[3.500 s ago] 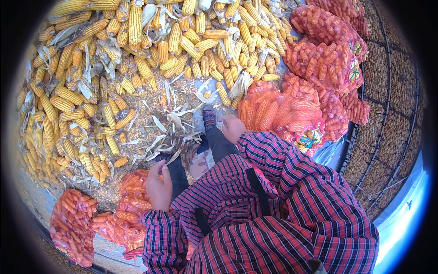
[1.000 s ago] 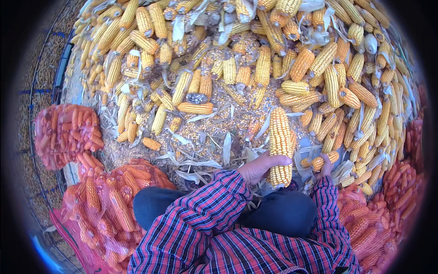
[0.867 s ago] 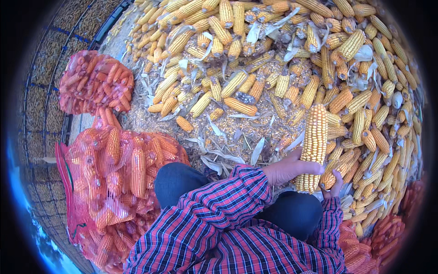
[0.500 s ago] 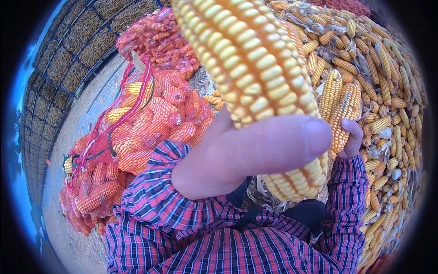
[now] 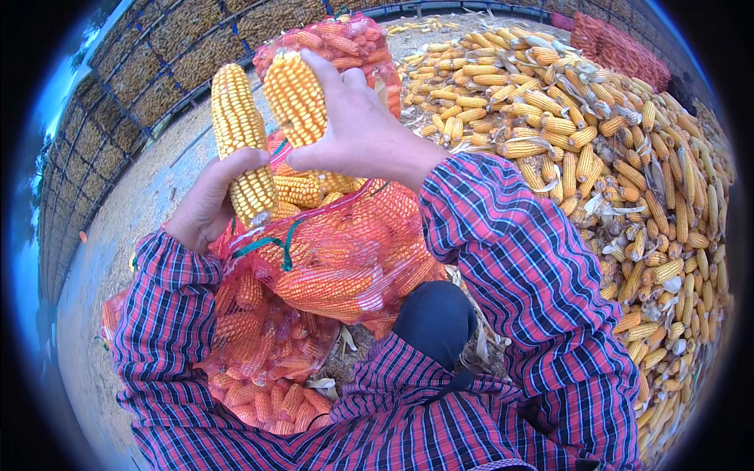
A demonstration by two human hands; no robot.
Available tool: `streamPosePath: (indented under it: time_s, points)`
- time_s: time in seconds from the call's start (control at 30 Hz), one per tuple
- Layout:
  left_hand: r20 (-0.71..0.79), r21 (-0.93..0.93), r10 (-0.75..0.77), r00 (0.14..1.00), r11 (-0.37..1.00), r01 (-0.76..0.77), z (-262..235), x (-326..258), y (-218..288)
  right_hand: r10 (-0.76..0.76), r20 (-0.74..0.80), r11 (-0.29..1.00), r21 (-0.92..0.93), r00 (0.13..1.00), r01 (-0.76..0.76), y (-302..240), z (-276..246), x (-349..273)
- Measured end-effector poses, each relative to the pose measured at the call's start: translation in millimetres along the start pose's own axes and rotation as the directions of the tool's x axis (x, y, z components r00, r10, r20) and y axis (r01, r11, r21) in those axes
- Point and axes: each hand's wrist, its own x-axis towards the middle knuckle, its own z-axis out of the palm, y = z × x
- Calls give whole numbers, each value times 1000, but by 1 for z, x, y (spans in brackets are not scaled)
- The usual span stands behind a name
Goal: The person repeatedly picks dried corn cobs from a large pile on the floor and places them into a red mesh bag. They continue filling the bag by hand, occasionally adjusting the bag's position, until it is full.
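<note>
My left hand (image 5: 216, 196) is closed round the lower part of a yellow corn cob (image 5: 238, 129), which stands nearly upright. Beside it, my right hand (image 5: 357, 125) grips another corn cob (image 5: 294, 94), thumb toward me and fingers over its far side; whether a second cob is in that grip I cannot tell. Both hands are above the mouth of a red mesh sack (image 5: 338, 259) filled with cobs. Loose cobs (image 5: 297, 190) show in the sack's opening, and a green cord (image 5: 271, 245) runs along its edge.
A large heap of husked cobs (image 5: 581, 133) rises on the right, with dry husks among them. Other filled red mesh sacks stand behind (image 5: 345, 39), at the near left and at the far right (image 5: 616, 51). Wire-framed cribs of corn (image 5: 173, 55) line the back left.
Both hands have moved to the sack: the left forward and away from close to my view, the right leftward from the heap's side. Each still holds corn. My view has turned toward the sack.
</note>
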Motion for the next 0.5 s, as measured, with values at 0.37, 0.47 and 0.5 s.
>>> streamPosePath:
  time_s: [0.37, 0.47, 0.5]
  points:
    - [80, 754, 248, 966, 618, -221, -46, 11, -64, 150, 452, 918, -395, 879, 47, 13, 28, -76]
    - [97, 704, 187, 978, 681, -200, -50, 16, -64, 34, 624, 919, -327, 781, 221, 6, 2, -86]
    - [80, 663, 161, 984, 728, -173, -51, 17, -63, 19, 692, 923, -290, 721, 254, 3, -4, -86]
